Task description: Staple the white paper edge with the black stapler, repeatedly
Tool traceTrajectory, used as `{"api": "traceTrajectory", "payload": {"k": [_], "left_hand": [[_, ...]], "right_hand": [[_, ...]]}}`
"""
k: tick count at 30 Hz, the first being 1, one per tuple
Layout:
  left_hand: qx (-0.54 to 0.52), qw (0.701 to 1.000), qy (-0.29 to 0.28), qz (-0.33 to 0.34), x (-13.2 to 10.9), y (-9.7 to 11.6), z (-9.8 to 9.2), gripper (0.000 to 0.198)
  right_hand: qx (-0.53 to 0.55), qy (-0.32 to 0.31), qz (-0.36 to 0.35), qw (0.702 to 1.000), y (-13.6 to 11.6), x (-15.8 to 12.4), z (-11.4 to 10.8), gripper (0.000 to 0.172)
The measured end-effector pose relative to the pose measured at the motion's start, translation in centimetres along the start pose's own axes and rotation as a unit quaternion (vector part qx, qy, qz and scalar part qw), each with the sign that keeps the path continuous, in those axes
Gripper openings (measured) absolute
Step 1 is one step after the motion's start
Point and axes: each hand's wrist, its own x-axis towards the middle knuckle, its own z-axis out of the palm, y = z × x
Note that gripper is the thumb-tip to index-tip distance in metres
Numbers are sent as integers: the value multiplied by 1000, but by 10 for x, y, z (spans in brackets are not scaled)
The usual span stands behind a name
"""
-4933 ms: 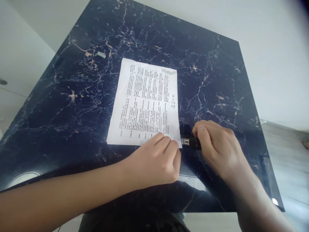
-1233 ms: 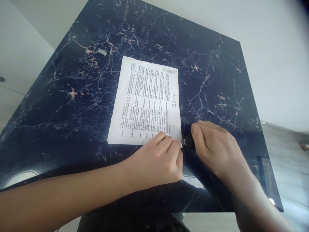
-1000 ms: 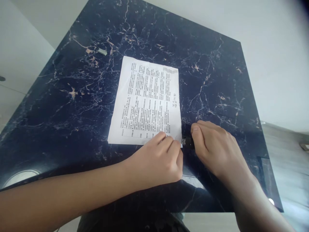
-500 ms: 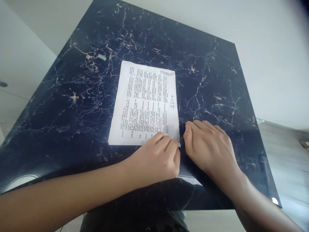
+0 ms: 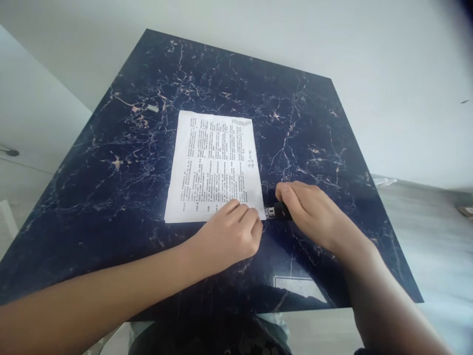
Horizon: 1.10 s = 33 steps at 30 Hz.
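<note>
A printed white sheet of paper (image 5: 214, 162) lies flat on a dark blue marbled table (image 5: 111, 197). My left hand (image 5: 229, 236) rests on the sheet's near right corner, fingers curled and pressing the edge down. My right hand (image 5: 310, 214) is closed around a small black stapler (image 5: 275, 212), whose metal nose sits right at that same corner of the paper. Most of the stapler is hidden under my fingers.
A small grey metal piece (image 5: 152, 108) lies on the table at the far left, beyond the paper. The table's near edge runs just in front of my body. A pale wall and floor surround the table.
My right hand slid the stapler left up to the paper corner, then drew back slightly so its nose shows again. The camera tilted, so the table looks farther away. My left hand stayed put.
</note>
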Motion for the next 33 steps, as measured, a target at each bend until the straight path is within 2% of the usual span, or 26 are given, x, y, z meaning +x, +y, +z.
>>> {"api": "traceTrajectory", "payload": {"k": [4,7,9,13,19,24,29,33], "left_hand": [[4,1000,-6,2,1,-2,-2,18],[2,1000,-11,7,2,-3,-5,21],[-5,1000,-13,9,2,-3,-5,21],[-17,1000,-21,5,1,-4,-5,22],[-56,997,-47,-10,-3,-5,1,17],[-76,994,-66,-34,-2,-6,3,20],[-71,994,-69,-37,1,-6,2,35],[-66,993,-90,-35,1,-4,2,30]], "right_hand": [[65,-72,-81,992,16,-3,-16,44],[51,-136,-132,981,34,-1,-24,42],[39,-151,-150,976,47,0,-28,38],[26,-144,-162,976,67,0,-34,27],[15,-135,-126,983,85,0,-41,21],[4,-136,-114,984,88,1,-40,18],[36,-128,-103,986,90,0,-40,22],[37,-129,-105,985,91,-1,-38,24]]}}
